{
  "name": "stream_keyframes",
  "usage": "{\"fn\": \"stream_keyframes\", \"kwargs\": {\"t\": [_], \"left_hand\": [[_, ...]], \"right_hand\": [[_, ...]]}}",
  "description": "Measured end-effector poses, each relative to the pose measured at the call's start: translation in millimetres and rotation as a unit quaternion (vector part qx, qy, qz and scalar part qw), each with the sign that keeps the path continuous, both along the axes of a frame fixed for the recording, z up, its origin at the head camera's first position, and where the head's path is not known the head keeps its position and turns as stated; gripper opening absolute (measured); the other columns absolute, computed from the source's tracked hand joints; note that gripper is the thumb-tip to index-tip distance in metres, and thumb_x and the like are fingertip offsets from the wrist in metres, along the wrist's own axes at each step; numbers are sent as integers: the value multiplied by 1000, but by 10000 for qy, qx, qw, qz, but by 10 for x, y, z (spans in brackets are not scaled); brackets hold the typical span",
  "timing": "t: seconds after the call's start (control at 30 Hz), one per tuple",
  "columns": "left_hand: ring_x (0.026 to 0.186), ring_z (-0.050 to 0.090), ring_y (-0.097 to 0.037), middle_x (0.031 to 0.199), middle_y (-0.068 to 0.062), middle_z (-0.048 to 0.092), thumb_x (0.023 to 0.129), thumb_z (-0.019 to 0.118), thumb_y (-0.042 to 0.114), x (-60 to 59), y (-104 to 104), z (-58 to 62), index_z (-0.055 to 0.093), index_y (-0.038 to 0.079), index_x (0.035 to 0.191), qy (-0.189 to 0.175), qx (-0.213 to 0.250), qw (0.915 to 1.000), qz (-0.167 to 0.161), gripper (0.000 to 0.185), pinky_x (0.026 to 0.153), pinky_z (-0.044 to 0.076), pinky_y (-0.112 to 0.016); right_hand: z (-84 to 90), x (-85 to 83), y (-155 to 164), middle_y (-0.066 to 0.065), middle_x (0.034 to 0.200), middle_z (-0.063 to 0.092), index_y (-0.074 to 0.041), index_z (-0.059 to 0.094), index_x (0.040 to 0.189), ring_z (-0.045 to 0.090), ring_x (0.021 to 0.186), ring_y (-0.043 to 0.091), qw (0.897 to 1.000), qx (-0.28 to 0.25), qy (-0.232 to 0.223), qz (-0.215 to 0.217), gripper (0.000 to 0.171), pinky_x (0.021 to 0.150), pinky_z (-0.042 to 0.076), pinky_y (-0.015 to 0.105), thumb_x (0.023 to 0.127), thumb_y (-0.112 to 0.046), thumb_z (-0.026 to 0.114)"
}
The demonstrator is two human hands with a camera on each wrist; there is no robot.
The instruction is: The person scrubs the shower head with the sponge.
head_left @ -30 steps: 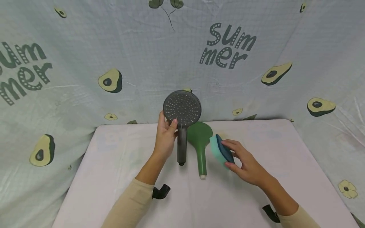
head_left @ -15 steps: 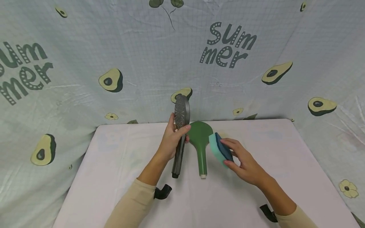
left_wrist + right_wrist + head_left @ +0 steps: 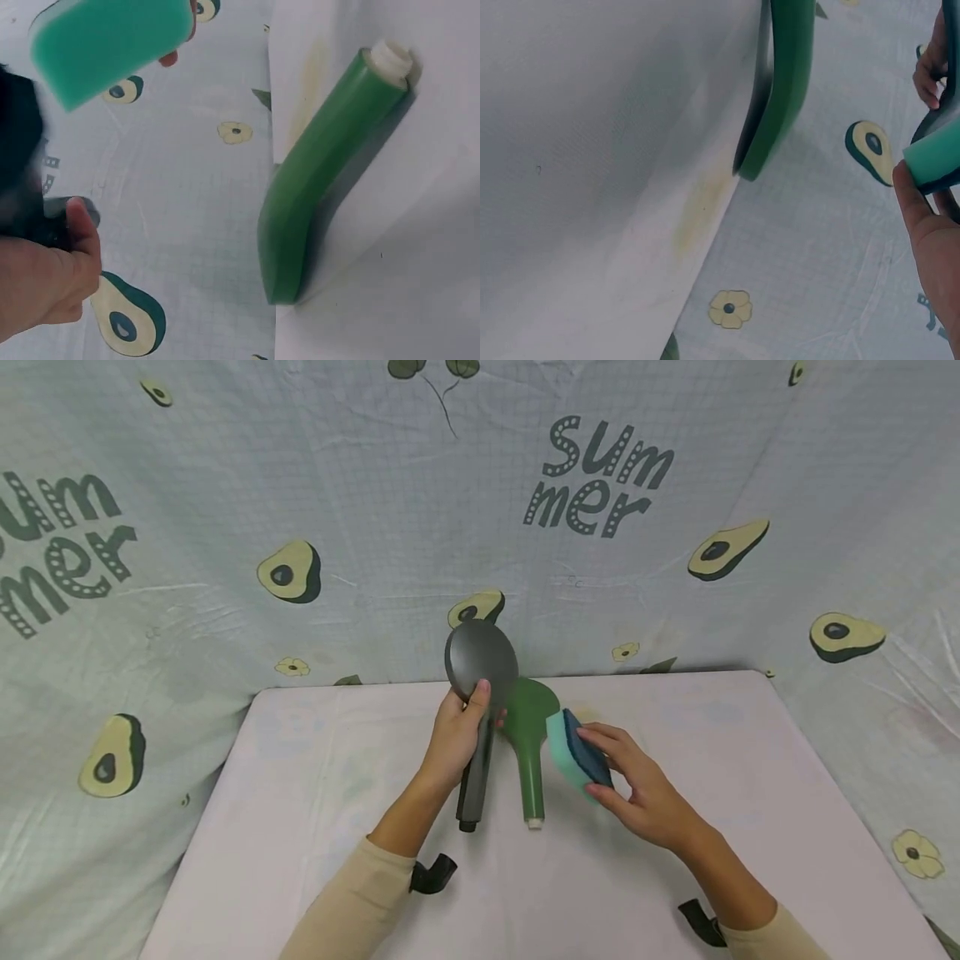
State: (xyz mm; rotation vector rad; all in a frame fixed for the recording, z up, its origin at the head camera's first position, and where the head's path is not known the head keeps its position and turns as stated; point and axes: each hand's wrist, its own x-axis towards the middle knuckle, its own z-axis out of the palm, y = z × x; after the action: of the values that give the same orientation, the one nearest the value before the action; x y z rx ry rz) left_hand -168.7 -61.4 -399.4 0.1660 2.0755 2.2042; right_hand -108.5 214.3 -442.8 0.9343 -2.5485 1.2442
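the left hand [image 3: 453, 739] grips the grey shower head [image 3: 481, 662] by the upper part of its handle, fingers wrapped round it and the thumb lying up toward the round head. the shower head stands nearly upright above the middle of the table [image 3: 300, 760], its smooth back facing the head camera and the lower end of the handle pointing down toward the near side, close over the cloth. in the left wrist view only the thumb and a dark blurred piece of the handle show at the left edge.

the right hand [image 3: 637, 785] pinches a sponge [image 3: 573, 753] between thumb and fingers, the teal foam side turned left and the dark blue scouring side against the fingers. the sponge is lifted off the table, just right of the green shower head [image 3: 528, 727] and apart from the grey one.

the green shower head lies flat on the table between the two hands, its round end toward the far edge and its white threaded end [image 3: 391, 57] toward the near side. its head sits just right of the grey handle.

the table wears a pale pink cloth, with a faint yellowish stain [image 3: 701, 206] near the far edge. behind it hangs a light backdrop [image 3: 225, 502] printed with avocados and the word "summer".
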Motion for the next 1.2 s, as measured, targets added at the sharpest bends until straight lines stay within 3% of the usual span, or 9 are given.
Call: {"fn": "stream_keyframes", "kwargs": {"t": [0.2,0.37,0.5,0.6,0.83,1.0,1.2], "left_hand": [[118,56,-18,145,-18,55,111,51,27,3,80,-24,44,0,152,82,383,9992,30,50,95,47,-24],[132,48,-18,154,-18,44,114,38,22,10,112,-53,30,-5,157,-78,1385,9883,-629,51,102,46,-22],[115,57,-12,139,-13,53,114,35,19,30,124,-56,33,-10,153,-305,1892,9771,-928,48,90,52,-23],[105,62,-8,129,-9,58,113,37,16,47,124,-56,37,-11,150,-390,2020,9741,-934,47,83,55,-23],[99,68,-7,125,-5,62,113,36,16,64,110,-70,35,-12,151,-470,2104,9706,-1067,47,79,60,-25],[88,65,-6,110,3,64,113,35,17,53,98,-82,35,-13,149,-466,2118,9705,-1054,47,69,58,-23],[84,69,-6,108,-1,65,114,33,17,39,83,-87,38,-15,144,-333,2150,9729,-788,44,67,60,-23]], "right_hand": [[115,-47,-36,13,158,39,-13,43,156,43,142,23,9982,327,452,-228,77,114,35,13,88,-3,77],[297,-143,-94,16,160,36,-16,47,154,48,138,31,9915,726,971,-478,71,106,54,37,90,-12,79],[477,-283,-131,18,159,37,-18,47,154,47,139,36,9835,995,1401,-569,66,98,56,55,95,-20,76],[612,-398,-173,19,158,38,-18,45,156,47,139,38,9794,1151,1521,-669,69,100,55,57,94,-20,77],[776,-572,-299,19,158,38,-20,43,157,46,141,40,9734,1568,1499,-736,71,106,50,58,94,-18,78],[765,-568,-396,20,159,37,-22,45,155,43,143,41,9731,1717,1501,-332,69,109,48,58,94,-14,77],[682,-435,-440,20,158,38,-21,46,155,45,141,40,9670,1876,1703,258,73,108,50,55,91,-11,80]]}}
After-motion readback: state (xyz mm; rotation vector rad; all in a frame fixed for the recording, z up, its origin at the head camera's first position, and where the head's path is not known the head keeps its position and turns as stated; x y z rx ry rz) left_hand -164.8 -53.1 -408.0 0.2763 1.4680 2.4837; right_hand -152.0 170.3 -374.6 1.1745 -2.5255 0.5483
